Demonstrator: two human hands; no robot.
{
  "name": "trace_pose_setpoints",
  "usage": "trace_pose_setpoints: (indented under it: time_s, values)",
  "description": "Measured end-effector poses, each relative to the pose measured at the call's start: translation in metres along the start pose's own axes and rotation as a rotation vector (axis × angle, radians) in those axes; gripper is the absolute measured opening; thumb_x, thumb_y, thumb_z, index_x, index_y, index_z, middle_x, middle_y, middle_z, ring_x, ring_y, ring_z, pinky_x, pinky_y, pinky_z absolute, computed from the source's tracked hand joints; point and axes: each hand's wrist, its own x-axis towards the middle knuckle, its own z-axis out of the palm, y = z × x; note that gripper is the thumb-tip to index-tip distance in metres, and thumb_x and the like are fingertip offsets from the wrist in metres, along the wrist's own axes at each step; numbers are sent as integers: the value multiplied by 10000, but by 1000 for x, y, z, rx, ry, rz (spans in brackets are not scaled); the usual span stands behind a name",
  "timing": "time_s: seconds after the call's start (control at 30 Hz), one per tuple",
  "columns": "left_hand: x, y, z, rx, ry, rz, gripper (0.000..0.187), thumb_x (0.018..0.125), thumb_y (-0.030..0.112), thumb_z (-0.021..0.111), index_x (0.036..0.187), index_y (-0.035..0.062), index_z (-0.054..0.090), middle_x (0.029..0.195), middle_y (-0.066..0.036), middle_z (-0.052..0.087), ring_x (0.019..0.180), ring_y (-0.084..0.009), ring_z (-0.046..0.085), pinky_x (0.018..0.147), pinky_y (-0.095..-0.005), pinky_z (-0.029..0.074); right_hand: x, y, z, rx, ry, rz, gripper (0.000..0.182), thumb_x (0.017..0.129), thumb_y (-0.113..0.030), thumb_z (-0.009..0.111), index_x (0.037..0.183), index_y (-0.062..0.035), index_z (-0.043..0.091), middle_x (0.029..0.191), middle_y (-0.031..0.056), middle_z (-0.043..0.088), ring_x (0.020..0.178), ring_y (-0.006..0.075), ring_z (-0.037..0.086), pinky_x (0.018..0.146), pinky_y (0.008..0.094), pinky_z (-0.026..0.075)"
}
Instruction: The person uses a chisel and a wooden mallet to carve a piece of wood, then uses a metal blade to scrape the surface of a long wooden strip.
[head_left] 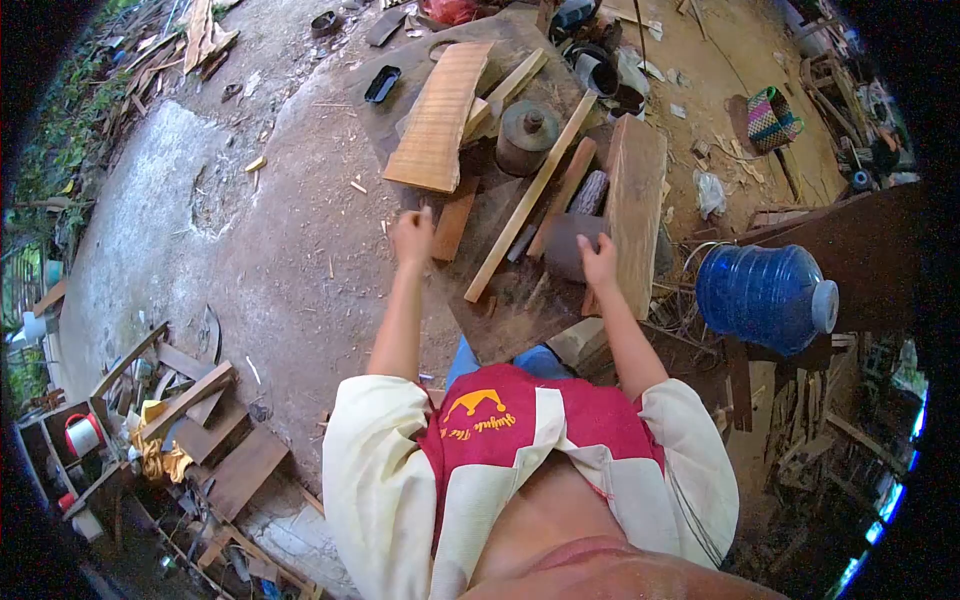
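A dark, flat, squarish sheet [568, 246] is held at its right edge by my right hand [599, 260], beside a thick wooden block [637, 200]. My left hand [411, 237] is over the left edge of the work surface, its fingers curled; whether anything small is in them is too small to tell. Just above it lies a wide, light wooden board [440, 115]. A reddish strip of wood [455, 220] is to its right. Between my hands a long thin stick [530, 200] lies slanted, with a round metal container [527, 138] behind it.
A blue water jug [760, 300] lies at the right. Wood scraps [220, 440] and a red-and-white roll [84, 435] are piled at lower left. A black tray [382, 84] sits at the back of the work surface, and a woven basket [773, 120] stands at upper right.
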Motion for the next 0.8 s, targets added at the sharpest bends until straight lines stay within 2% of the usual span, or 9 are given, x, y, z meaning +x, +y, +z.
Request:
trace_pose_setpoints:
  time_s: [0.03,0.1,0.17,0.3,0.37,0.5,0.57,0.63,0.8]
  values:
    - [-16,5,8,143,29,134,388,750,360,582,789,-24,550,681,-179,586,641,-302,581,595,-353,462,1,6,-7,0,-5,7,339,791,-225,564,981,52,520,949,144,586,868,249,545,778,329,403]
    - [-55,27,24,264,-211,119,368,713,345,607,737,-17,544,713,-207,568,711,-353,565,655,-385,450,2,12,-17,84,47,136,355,813,-247,540,1004,52,510,957,133,584,866,244,542,781,335,400]
    - [-84,43,35,627,-442,159,342,693,308,630,795,-3,530,795,-193,557,765,-333,563,654,-401,458,11,39,-14,70,135,52,338,819,-241,537,990,50,513,947,127,584,852,233,542,769,331,403]
    - [-104,23,56,710,-373,298,305,697,232,622,861,9,494,866,-180,524,816,-331,546,647,-422,464,18,55,-5,161,247,-16,299,827,-218,535,958,50,515,920,119,583,825,203,537,749,312,406]
    - [-99,11,62,803,-392,235,354,702,223,617,924,29,421,921,-176,485,848,-330,537,664,-417,465,7,16,-17,249,126,9,270,833,-199,525,940,50,519,902,116,582,812,186,532,739,304,409]
    - [-101,22,50,764,-240,331,321,720,208,595,911,24,412,872,-186,516,816,-330,547,656,-414,460,7,23,-18,241,-7,-7,264,826,-200,536,919,47,527,869,106,580,790,164,523,718,299,412]
    - [-103,42,37,608,-423,106,306,740,209,578,902,16,404,804,-194,546,763,-345,554,633,-425,447,7,30,-21,245,-10,-53,266,821,-207,544,909,44,529,861,103,578,785,155,520,710,294,413]
    - [-106,47,31,540,-381,196,293,766,209,568,903,3,411,740,-182,565,684,-304,573,593,-401,440,7,31,-25,259,-14,7,293,809,-232,563,915,39,531,860,101,576,796,155,516,715,287,407]
    - [-122,85,15,103,-517,40,298,774,210,594,931,6,444,722,-97,548,628,-138,517,561,-268,418,16,47,-32,198,133,-7,301,800,-254,577,889,30,542,810,89,579,748,166,523,686,286,409]
